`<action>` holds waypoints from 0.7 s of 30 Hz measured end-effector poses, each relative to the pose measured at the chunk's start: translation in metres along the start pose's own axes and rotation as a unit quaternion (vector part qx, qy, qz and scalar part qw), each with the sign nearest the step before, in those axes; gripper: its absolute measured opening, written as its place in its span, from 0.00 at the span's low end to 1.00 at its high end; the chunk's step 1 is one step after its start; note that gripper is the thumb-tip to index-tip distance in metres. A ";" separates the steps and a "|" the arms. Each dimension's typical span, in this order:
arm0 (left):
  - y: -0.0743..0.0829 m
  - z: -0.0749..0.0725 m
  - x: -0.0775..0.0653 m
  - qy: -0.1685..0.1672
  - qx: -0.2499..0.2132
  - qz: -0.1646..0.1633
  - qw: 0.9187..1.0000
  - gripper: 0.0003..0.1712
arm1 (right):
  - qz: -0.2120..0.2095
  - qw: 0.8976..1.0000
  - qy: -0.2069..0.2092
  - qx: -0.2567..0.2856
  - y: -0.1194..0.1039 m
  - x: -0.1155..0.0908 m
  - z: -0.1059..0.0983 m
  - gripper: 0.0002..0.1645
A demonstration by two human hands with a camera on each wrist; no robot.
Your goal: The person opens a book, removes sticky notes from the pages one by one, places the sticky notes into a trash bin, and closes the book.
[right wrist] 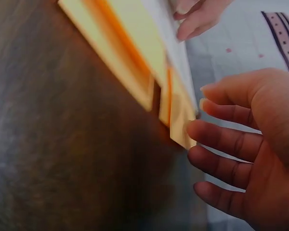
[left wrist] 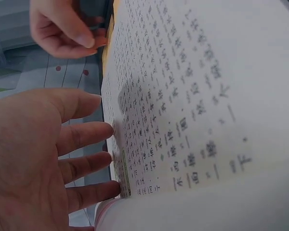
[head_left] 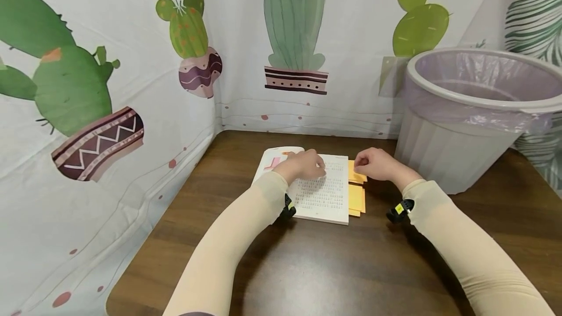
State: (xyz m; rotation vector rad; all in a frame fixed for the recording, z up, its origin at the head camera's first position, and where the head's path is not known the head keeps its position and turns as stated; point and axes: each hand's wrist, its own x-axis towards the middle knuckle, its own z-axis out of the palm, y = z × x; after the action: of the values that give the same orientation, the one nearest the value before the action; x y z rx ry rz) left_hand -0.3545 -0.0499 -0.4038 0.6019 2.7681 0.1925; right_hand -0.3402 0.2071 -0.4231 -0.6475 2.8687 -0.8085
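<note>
An open book (head_left: 322,191) with printed text lies on the table, its left page showing coloured pictures. Over its pages is my left hand (head_left: 306,165), fingers relaxed and spread, their tips at the paper in the left wrist view. Orange-yellow sticky notes (head_left: 356,198) jut out past the book's right edge in two groups. Beside the upper group hovers my right hand (head_left: 376,164); its loosely bent fingers come right up to a note's corner (right wrist: 182,122) in the right wrist view. Whether they touch the note is hard to tell. Nothing is visible between thumb and forefinger.
A grey bin (head_left: 456,145) with a purple liner stands at the right rear of the brown wooden table (head_left: 307,267). Behind the table hangs a white cloth (head_left: 246,52) with printed cacti. Each wrist wears a black camera band.
</note>
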 end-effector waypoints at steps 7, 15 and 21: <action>0.002 0.003 -0.001 -0.005 -0.006 -0.009 1.000 0.19 | 0.028 0.999 0.003 0.023 0.014 0.003 0.014 0.05; 0.001 0.000 -0.003 -0.001 -0.008 -0.007 1.000 0.20 | 0.051 0.998 -0.005 0.023 0.016 0.010 0.020 0.06; 0.001 -0.001 -0.005 0.001 -0.005 -0.005 1.000 0.21 | 0.066 0.998 -0.007 0.019 0.010 0.011 0.019 0.09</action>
State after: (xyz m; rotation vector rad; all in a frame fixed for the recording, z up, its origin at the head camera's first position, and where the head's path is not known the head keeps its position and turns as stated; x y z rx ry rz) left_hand -0.3503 -0.0509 -0.4014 0.5846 2.7696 0.2048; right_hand -0.3497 0.2008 -0.4444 -0.4514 2.8411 -0.8322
